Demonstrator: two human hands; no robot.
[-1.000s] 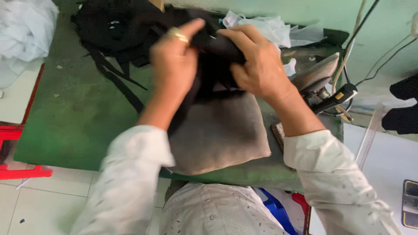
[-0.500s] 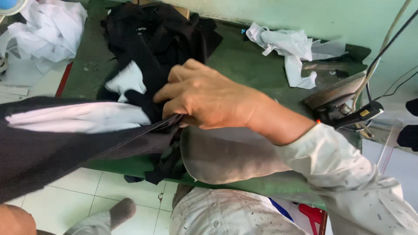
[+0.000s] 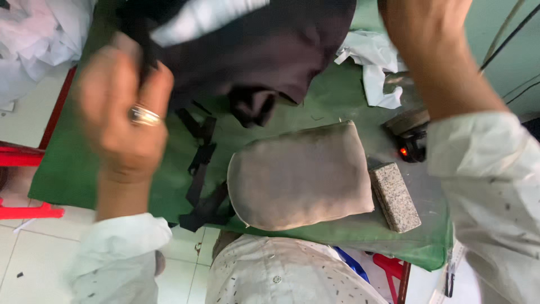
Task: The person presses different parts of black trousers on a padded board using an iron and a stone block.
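Note:
I hold a black garment [image 3: 264, 62] with a white inner band up over the green table [image 3: 73, 163]. My left hand [image 3: 124, 112], wearing a ring, grips the garment's left edge; it is blurred. At the top right, my right hand [image 3: 422, 28] is raised, its fingers cut off by the frame, so its grip on the cloth cannot be seen. Black straps [image 3: 199, 174] trail from the garment down over the table's front edge. Below the garment lies a grey padded pressing cushion [image 3: 301, 177].
A speckled stone block [image 3: 395, 197] lies right of the cushion, with an iron [image 3: 413, 141] showing a red light behind it. Crumpled white cloth [image 3: 371, 62] sits at the back right, more white fabric [image 3: 34, 39] at the far left. Red stool frames [image 3: 22, 160] stand on the tiled floor.
The garment was lifted from the cushion and swung left, and is now held high and spread between both raised hands. The cushion is uncovered.

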